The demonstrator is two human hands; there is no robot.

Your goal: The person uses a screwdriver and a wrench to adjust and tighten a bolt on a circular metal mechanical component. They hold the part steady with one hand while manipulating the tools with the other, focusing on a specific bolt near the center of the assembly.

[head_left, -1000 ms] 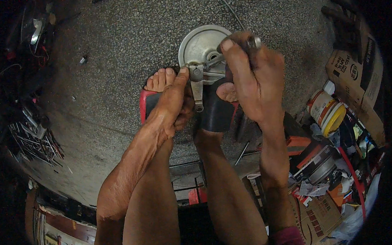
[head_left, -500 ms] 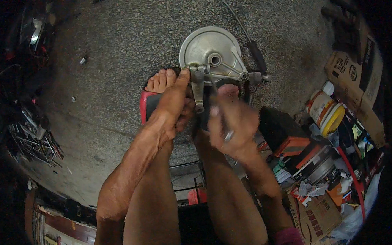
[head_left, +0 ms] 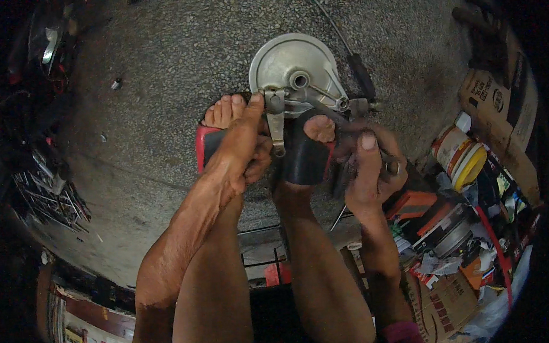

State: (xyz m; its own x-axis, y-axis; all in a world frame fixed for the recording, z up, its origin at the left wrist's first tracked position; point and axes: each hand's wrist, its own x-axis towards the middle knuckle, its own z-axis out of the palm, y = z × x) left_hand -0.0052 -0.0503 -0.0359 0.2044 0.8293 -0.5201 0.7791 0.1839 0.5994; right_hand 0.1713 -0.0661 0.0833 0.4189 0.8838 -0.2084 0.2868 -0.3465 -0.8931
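Observation:
A round silver brake plate [head_left: 316, 64] with a hub hole rests on the floor beyond my feet. Its short metal brake lever [head_left: 276, 123] points toward me at the plate's near left side. My left hand [head_left: 243, 139] grips this lever's clamp end, thumb on top and fingers curled below. To the right, my right hand [head_left: 371, 165] is closed around a wrench [head_left: 393, 167]. One ring end shows by the palm; the blurred shaft runs up-left toward the lever clamp. Whether its far tip touches the bolt there, I cannot tell.
My sandalled feet flank the lever, the right sandal [head_left: 304, 155] close under the plate. A dark-handled rod [head_left: 360, 75] lies right of the plate. Cardboard boxes, a yellow-rimmed tub [head_left: 468, 168] and clutter crowd the right. Thin metal tools [head_left: 55, 197] lie at far left.
My right hand has swung right, away from the lever, with the wrench turning in it. The plate has shifted very slightly; my left hand keeps its hold.

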